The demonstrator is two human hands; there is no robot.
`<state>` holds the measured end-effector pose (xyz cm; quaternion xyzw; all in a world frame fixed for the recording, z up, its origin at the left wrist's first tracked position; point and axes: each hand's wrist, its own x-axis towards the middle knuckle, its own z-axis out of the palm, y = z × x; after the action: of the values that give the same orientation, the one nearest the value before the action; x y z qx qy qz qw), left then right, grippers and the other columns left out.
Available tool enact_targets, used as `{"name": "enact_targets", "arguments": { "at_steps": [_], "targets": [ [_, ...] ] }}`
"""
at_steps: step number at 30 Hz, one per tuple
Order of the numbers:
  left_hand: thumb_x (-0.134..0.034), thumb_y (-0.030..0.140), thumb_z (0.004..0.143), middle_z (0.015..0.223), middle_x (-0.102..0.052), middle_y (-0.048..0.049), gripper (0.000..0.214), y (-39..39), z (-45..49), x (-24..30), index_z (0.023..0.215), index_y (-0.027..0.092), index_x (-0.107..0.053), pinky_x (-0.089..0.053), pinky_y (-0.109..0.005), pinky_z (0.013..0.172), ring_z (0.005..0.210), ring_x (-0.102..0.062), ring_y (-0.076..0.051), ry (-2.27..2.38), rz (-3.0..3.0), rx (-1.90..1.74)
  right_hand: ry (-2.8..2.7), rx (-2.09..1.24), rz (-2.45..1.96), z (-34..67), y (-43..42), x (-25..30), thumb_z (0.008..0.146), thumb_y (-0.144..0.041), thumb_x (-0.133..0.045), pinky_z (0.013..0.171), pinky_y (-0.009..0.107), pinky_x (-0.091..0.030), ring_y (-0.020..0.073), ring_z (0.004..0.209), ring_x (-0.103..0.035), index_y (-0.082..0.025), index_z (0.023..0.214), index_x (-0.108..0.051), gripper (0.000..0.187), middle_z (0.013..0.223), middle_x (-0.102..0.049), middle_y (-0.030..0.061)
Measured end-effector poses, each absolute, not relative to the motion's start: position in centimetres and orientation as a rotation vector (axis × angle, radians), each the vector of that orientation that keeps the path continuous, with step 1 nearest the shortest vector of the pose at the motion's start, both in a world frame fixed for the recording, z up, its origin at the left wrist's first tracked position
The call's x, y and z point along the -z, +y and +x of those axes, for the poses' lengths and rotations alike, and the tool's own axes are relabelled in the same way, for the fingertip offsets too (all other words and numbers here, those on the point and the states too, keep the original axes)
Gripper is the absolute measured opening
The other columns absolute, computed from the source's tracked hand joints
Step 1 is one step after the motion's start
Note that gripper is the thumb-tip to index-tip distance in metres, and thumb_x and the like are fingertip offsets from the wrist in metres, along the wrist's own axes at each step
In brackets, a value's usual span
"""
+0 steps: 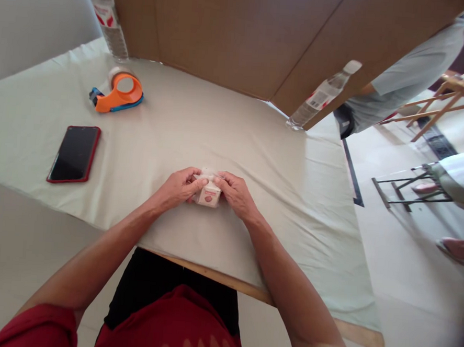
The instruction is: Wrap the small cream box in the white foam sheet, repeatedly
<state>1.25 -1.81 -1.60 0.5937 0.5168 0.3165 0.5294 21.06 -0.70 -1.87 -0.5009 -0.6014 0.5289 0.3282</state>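
A small white box (208,195) with red print and a round red mark on its front lies near the table's front edge. Clear or whitish film seems to cover its top. From the left side, my left hand (183,185) grips it, thumb along the upper edge. My right hand (234,192) holds the opposite side, its thumb close to the left one at the top. Both hands are closed on the box, and some fingertips are hidden behind it.
On the cloth-covered table (172,117) lie a red-cased phone (75,154) and an orange tape dispenser (121,93). Water bottles stand at back left (109,22) and right (319,97), against a cardboard panel (233,32). Other people are partly visible at right, beside a folding stool (410,187).
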Motion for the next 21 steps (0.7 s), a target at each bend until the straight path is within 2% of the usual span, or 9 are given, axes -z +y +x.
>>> {"name": "enact_targets", "arguments": {
  "at_steps": [3,6,9,14,17,21],
  "targets": [
    [-0.06,0.055,0.084,0.091,-0.068,-0.0051,0.058,-1.9,1.5,2.0,0.126,0.014,-0.059,-0.046,-0.025,0.053,0.057,-0.055,-0.011,1.349,1.476,-0.868,-1.55,-1.292,-1.314,21.0,-0.5,2.5,0.083,-0.05,-0.061,0.069,0.028,-0.047,0.0172,0.079,-0.059,-0.019,0.095,-0.069,0.035,0.089,-0.068,0.0035],
    [-0.061,0.055,0.083,0.099,-0.067,-0.0066,0.052,-2.2,1.5,1.9,0.116,0.015,-0.065,-0.047,-0.027,0.06,0.062,-0.053,-0.011,1.425,1.603,-0.958,-1.473,-1.314,-1.304,20.9,-0.6,3.0,0.083,-0.051,-0.061,0.066,0.029,-0.047,0.0171,0.075,-0.059,-0.019,0.103,-0.069,0.039,0.086,-0.067,0.0028],
    [-0.067,0.049,0.077,0.099,-0.066,-0.0059,0.043,-2.4,1.6,1.6,0.104,0.016,-0.07,-0.048,-0.029,0.065,0.065,-0.054,-0.012,1.427,1.719,-0.973,-1.42,-1.305,-1.299,20.8,-0.8,3.3,0.083,-0.05,-0.062,0.063,0.029,-0.046,0.016,0.068,-0.056,-0.018,0.112,-0.066,0.043,0.079,-0.064,0.001],
    [-0.071,0.042,0.071,0.089,-0.065,-0.0023,0.044,-2.4,1.8,1.3,0.107,0.017,-0.069,-0.048,-0.028,0.064,0.064,-0.055,-0.012,1.401,1.736,-0.859,-1.471,-1.207,-1.325,21.0,-0.9,3.5,0.09,-0.049,-0.056,0.062,0.029,-0.045,0.0148,0.063,-0.052,-0.019,0.12,-0.064,0.044,0.071,-0.058,-0.0015],
    [-0.071,0.043,0.071,0.085,-0.065,-0.0015,0.04,-2.4,1.8,1.4,0.102,0.017,-0.069,-0.047,-0.027,0.062,0.063,-0.055,-0.012,1.411,1.691,-0.829,-1.516,-1.14,-1.356,21.1,-0.9,3.5,0.094,-0.048,-0.048,0.071,0.032,-0.05,0.0168,0.072,-0.059,-0.019,0.122,-0.063,0.043,0.084,-0.067,0.0024],
    [-0.073,0.044,0.072,0.084,-0.065,-0.0015,0.038,-2.4,1.7,1.7,0.099,0.017,-0.07,-0.046,-0.027,0.06,0.063,-0.056,-0.012,1.401,1.675,-0.841,-1.565,-0.918,-1.359,21.4,-1.2,3.3,0.095,-0.043,-0.047,0.088,0.036,-0.051,0.0212,0.099,-0.063,-0.019,0.121,-0.063,0.039,0.117,-0.069,0.011]
  ]
}}
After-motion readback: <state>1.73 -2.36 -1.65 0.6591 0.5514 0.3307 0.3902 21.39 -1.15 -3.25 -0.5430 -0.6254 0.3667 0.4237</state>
